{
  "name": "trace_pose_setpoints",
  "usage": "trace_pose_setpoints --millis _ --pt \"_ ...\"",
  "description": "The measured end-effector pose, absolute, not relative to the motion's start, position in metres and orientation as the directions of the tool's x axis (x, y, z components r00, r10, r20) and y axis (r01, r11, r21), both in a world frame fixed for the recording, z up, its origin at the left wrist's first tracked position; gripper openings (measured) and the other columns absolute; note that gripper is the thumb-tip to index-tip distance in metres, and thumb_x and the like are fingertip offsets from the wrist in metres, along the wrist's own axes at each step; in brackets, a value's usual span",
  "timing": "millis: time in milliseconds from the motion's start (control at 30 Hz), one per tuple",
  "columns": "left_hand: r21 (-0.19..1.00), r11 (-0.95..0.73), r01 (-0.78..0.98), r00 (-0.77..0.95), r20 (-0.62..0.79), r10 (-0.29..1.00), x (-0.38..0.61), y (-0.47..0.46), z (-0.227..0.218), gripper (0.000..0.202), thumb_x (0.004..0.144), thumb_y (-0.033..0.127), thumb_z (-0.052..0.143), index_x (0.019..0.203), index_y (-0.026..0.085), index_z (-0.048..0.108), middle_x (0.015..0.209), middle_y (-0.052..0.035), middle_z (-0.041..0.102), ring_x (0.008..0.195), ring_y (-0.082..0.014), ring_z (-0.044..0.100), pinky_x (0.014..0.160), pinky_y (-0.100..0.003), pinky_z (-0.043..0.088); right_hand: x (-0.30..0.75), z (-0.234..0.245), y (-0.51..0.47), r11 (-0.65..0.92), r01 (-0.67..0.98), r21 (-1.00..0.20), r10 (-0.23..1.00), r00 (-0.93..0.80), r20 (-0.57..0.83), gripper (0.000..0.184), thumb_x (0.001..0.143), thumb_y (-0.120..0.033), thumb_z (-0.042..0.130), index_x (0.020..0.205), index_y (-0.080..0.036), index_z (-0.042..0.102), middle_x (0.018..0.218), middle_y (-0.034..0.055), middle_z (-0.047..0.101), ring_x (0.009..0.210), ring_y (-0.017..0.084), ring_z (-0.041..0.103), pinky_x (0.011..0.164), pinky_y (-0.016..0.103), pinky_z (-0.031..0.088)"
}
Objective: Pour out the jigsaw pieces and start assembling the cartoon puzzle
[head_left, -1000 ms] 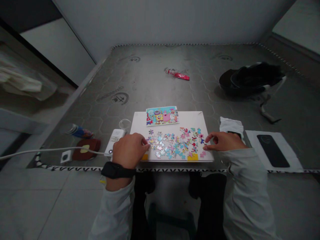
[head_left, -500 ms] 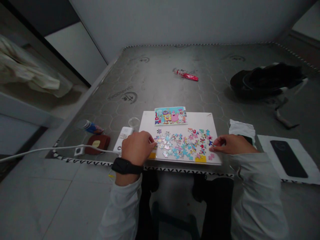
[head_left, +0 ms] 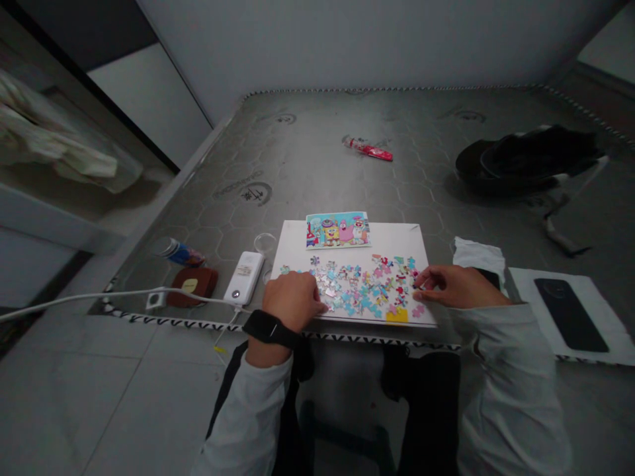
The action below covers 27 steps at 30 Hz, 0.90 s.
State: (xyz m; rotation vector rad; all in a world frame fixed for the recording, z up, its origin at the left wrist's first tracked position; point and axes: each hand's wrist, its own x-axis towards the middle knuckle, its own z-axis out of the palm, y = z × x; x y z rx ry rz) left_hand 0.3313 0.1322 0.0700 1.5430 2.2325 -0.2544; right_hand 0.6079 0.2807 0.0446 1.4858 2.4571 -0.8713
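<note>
Loose colourful puzzle pieces [head_left: 364,289] scattered on white board [head_left: 397,238].

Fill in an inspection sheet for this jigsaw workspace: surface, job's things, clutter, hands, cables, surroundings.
Surface: grey mattress bearing a white board.
Job's things: loose puzzle pieces scattered on the board; reference picture at its far edge.
Clutter: red wrapper, black bag, phone on white cloth, can, brown pouch.
Hands: left hand rests on the pieces; right hand pinches at their right edge.
Cables: white cable reaches the power bank.
Surroundings: tiled floor, white wall.
</note>
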Motion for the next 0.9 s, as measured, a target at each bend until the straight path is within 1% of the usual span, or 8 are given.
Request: trace_pose_setpoints --millis 100,200,333,467,567,733,833,900 --pt "0.091 0.376 0.922 -0.304 -0.430 0.850 0.333 0.135 0.068 0.020 0.075 0.045 0.078 0.080 0.026 0.079 0.084 -0.0082 0.077 0.087 -0.0295 0.071 0.074 -0.039 0.052 0.610 0.046 0.280 0.388 0.824 -0.412 0.758 -0.540 -0.367 0.017 0.075 -0.040 0.073 0.087 -0.028 0.079 0.077 0.0000 0.075 0.067 0.017 0.068 0.059 0.027 0.044" --pt "0.107 0.377 0.920 -0.304 -0.413 0.858 0.336 0.138 0.067 0.024 0.076 0.049 0.077 0.080 0.026 0.079 0.085 -0.0082 0.077 0.087 -0.0291 0.071 0.075 -0.039 0.052 0.610 0.048 0.279 0.419 0.800 -0.430 0.771 -0.563 -0.296 0.019 0.079 -0.042 0.070 0.089 -0.029 0.080 0.076 0.0005 0.076 0.067 0.018 0.068 0.060 0.028 0.045" --pt "0.131 0.385 0.914 -0.309 -0.392 0.866 0.341 0.140 0.067 0.023 0.079 0.049 0.075 0.082 0.026 0.079 0.087 -0.0086 0.077 0.088 -0.0288 0.071 0.076 -0.040 0.052 0.602 0.050 0.274 0.424 0.753 -0.504 0.783 -0.584 -0.214 0.021 0.083 -0.042 0.067 0.092 -0.027 0.079 0.080 0.0017 0.078 0.071 0.019 0.070 0.064 0.029 0.049" --pt "0.113 0.390 0.914 -0.330 -0.351 0.876 0.341 0.139 0.070 0.023 0.082 0.048 0.073 0.085 0.027 0.079 0.089 -0.0086 0.077 0.089 -0.0292 0.071 0.076 -0.040 0.053 0.588 0.052 0.266 0.374 0.685 -0.626 0.761 -0.612 -0.215 0.022 0.087 -0.035 0.062 0.101 -0.025 0.076 0.091 0.0028 0.080 0.081 0.020 0.073 0.074 0.032 0.053" --pt "0.106 0.419 0.902 -0.371 -0.306 0.877 0.334 0.137 0.072 0.023 0.083 0.049 0.072 0.087 0.027 0.079 0.091 -0.0080 0.077 0.088 -0.0289 0.071 0.076 -0.040 0.053 0.578 0.058 0.259 0.336 0.662 -0.670 0.745 -0.622 -0.241 0.025 0.087 -0.032 0.063 0.106 -0.024 0.075 0.088 0.0028 0.079 0.081 0.019 0.074 0.073 0.031 0.054" --pt "0.122 0.455 0.882 -0.411 -0.271 0.870 0.323 0.136 0.072 0.024 0.082 0.048 0.073 0.096 0.030 0.079 0.094 -0.0063 0.078 0.089 -0.0294 0.071 0.076 -0.040 0.053 0.564 0.068 0.252 0.354 0.630 -0.691 0.712 -0.661 -0.238 0.027 0.087 -0.030 0.063 0.110 -0.024 0.076 0.087 0.0029 0.080 0.080 0.019 0.074 0.073 0.030 0.055" --pt "0.151 0.467 0.871 -0.416 -0.278 0.866 0.321 0.136 0.072 0.024 0.081 0.043 0.074 0.101 0.031 0.079 0.095 -0.0045 0.078 0.090 -0.0277 0.071 0.077 -0.039 0.052 0.557 0.067 0.248 0.403 0.630 -0.663 0.715 -0.670 -0.202 0.025 0.088 -0.030 0.063 0.107 -0.026 0.078 0.091 0.0030 0.080 0.081 0.019 0.074 0.074 0.030 0.055" --pt "0.181 0.460 0.869 -0.406 -0.270 0.873 0.321 0.136 0.072 0.021 0.080 0.039 0.075 0.100 0.031 0.079 0.094 -0.0027 0.078 0.090 -0.0260 0.070 0.079 -0.038 0.052 0.552 0.065 0.245 0.431 0.635 -0.641 0.719 -0.671 -0.182 0.024 0.088 -0.028 0.061 0.104 -0.027 0.079 0.095 0.0028 0.080 0.085 0.020 0.073 0.076 0.031 0.055"
